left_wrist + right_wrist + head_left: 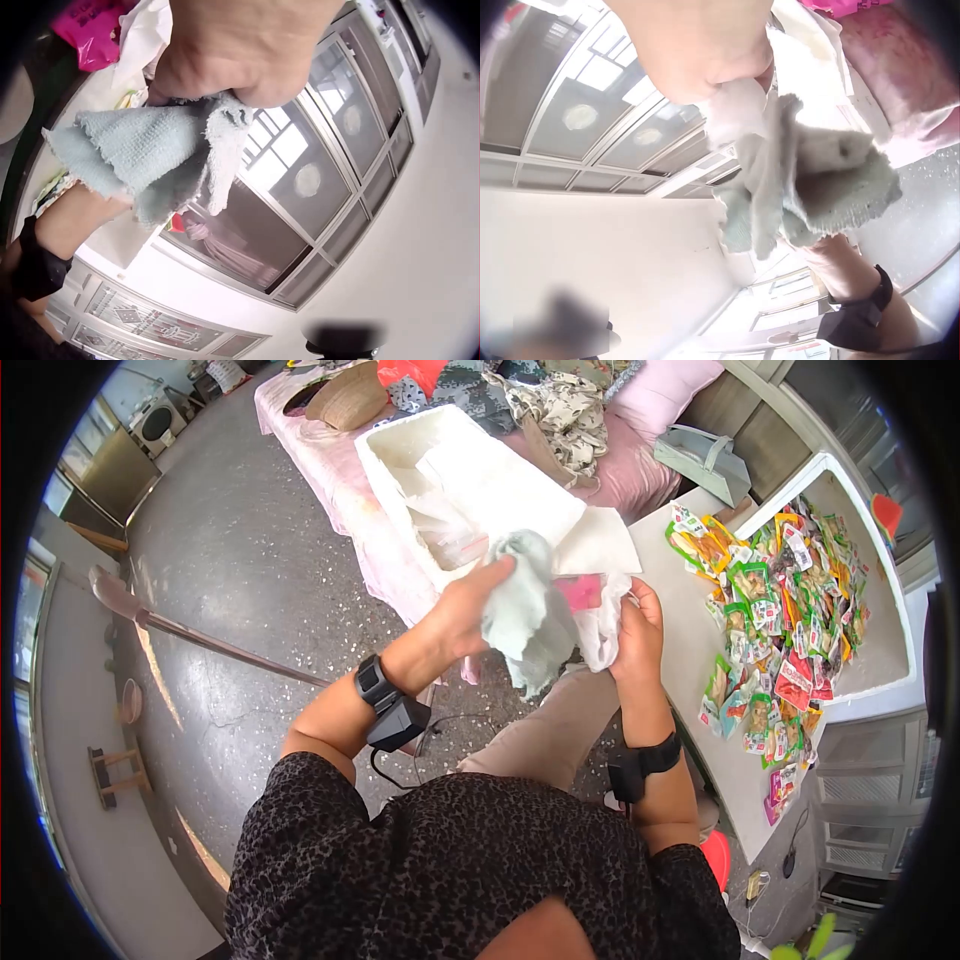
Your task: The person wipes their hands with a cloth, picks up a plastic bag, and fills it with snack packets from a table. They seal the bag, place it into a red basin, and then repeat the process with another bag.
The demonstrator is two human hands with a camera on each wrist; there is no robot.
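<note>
My left hand [462, 608] grips a pale blue-green cloth [525, 615] by its upper edge. The cloth hangs in loose folds with a frayed border, as the left wrist view shows up close. Beside it, my right hand [638, 647] pinches a white plastic bag [599, 630] with a bright pink patch [580, 592] on it. Cloth and bag overlap in the head view. Just beyond both hands, a white foam box [392, 500] stands with white sheets and clear plastic inside.
To the right, a pale table [655, 550] bears a heap of colourful snack packets [765, 605] spilling from another foam box [885, 665]. A pink-covered bed [315, 470] holds a straw hat [347, 398] and camouflage clothes [570, 425]. A long pole [235, 652] slants at left.
</note>
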